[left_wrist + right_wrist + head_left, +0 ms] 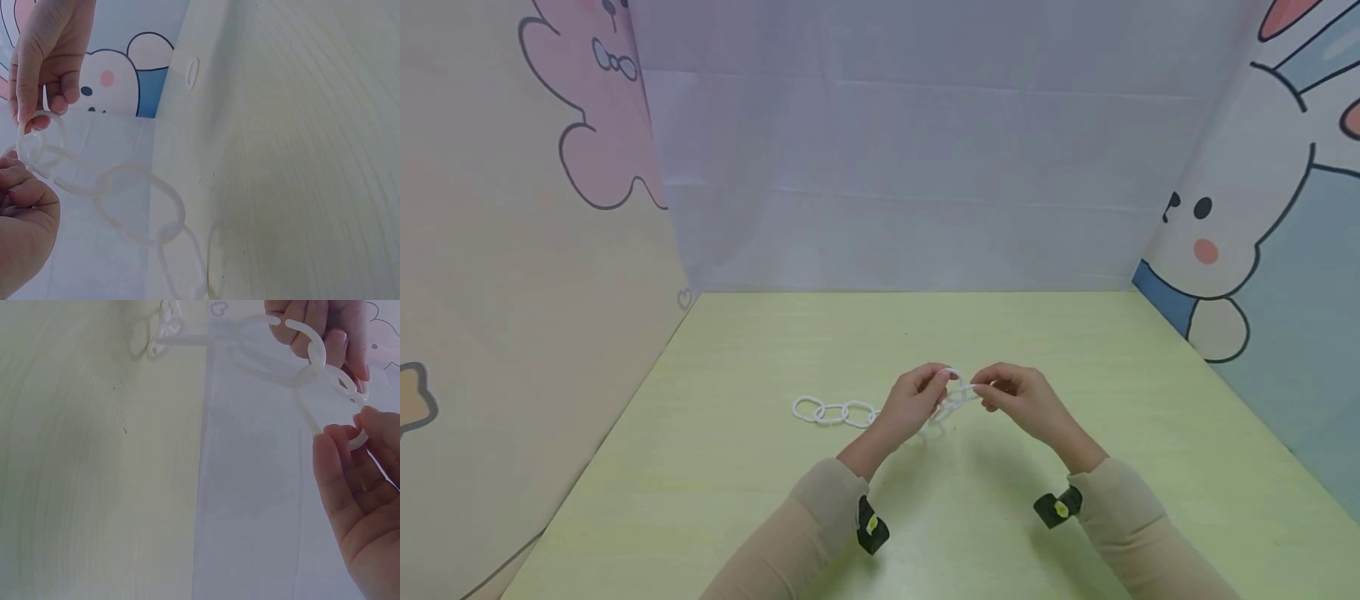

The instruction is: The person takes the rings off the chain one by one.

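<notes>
Two pale sleeves (786,533) reach in from the lower edge, a dark wrist camera (872,527) strapped beside each cuff. Beyond them, the person's left hand (916,402) and right hand (1024,397) face each other above the pale green table (745,350). The left grip pinches a link of a white chain (318,357) between thumb and fingers; the right grip pinches a neighbouring link. This part of the chain hangs between the hands, with a gap visible in one ring, while several joined links lie on the table left of the left hand. From the left wrist, a loose white link (196,74) lies on the table, apart from the chain. A cartoon rabbit (1225,242) decorates the right wall.
</notes>
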`<state>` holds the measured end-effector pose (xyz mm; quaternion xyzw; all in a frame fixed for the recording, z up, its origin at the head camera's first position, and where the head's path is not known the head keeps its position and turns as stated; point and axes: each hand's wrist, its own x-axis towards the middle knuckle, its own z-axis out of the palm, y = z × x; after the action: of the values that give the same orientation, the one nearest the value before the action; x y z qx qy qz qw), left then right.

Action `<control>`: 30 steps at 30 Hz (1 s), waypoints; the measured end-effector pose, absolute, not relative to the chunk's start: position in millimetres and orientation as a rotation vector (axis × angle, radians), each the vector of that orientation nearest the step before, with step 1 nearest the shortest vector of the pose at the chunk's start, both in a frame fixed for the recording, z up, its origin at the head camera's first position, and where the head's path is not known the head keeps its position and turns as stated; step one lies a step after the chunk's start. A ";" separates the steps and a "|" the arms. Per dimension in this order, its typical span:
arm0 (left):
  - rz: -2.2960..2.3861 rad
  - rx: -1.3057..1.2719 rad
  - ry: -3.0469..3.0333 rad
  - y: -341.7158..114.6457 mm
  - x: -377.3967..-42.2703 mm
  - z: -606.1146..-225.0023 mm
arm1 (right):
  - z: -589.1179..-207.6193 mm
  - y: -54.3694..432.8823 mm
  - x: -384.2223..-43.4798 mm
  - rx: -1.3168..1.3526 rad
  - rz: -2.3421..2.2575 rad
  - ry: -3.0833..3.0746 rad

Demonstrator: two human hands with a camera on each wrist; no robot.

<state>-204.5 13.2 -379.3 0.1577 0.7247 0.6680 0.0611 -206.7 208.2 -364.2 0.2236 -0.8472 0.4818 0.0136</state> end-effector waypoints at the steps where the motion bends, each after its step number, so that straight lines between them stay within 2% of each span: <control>1: 2.008 0.480 2.209 13.8 -206.7 -382.9 | -364.3 208.1 -206.8 0.696 1.499 -2.639; 12: 1.908 0.418 2.311 17.2 -208.6 -388.9 | -365.5 207.9 -207.1 0.701 1.516 -2.644; 20: 1.915 0.444 2.286 13.9 -187.6 -354.5 | -364.9 208.5 -206.8 0.714 1.533 -2.636; 30: 1.923 0.454 2.254 14.7 -192.3 -359.5 | -366.5 210.0 -208.2 0.706 1.564 -2.644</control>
<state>-192.3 14.7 -359.5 0.1511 0.7501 0.6398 0.0719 -208.2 210.0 -366.5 0.2240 -0.8388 0.4962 -0.0053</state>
